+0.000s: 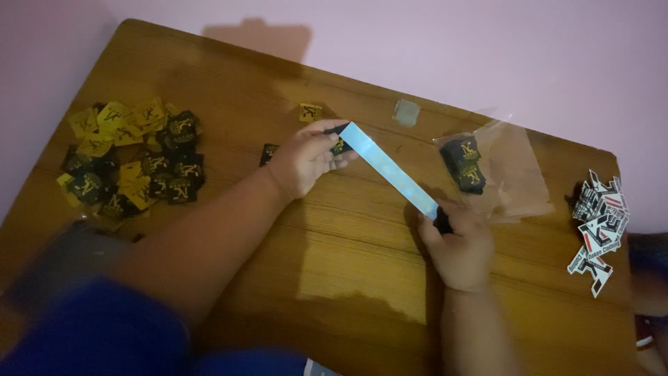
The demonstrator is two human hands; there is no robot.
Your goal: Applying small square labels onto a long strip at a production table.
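A blurred blue sleeve (pixel 90 327) fills the lower left corner, closest to the camera, and from it the left forearm runs up and to the right across the wooden table (pixel 334 278). The left hand (pixel 306 159) sits at the upper end of a long pale-blue strip (pixel 390 169); its fingers curl round that end and pinch it, together with a small black-and-yellow tag (pixel 340 147) tucked under the thumb side. The strip's long axis slants down and to the right — from the left hand's fingertips to the right hand (pixel 456 244), which closes on the lower end, fingers pressed together around a dark bit just visible at the strip's tip; what that dark bit is cannot be told. So the strip is stretched between both hands, held just above the table's middle, and each hand grips one end, neither nearer than the other. The right forearm comes up nearly straight from the bottom edge, wrist bent a little inward; the left wrist is turned so the knuckles face the camera. Just beyond the right hand lies a clear plastic bag (pixel 515 174) with a few black tags (pixel 465 163) in it — near, but not touching. Well apart at far left is a heap of black and yellow tags (pixel 129 157), and at the right edge a pile of white, black and red stickers (pixel 600 230).
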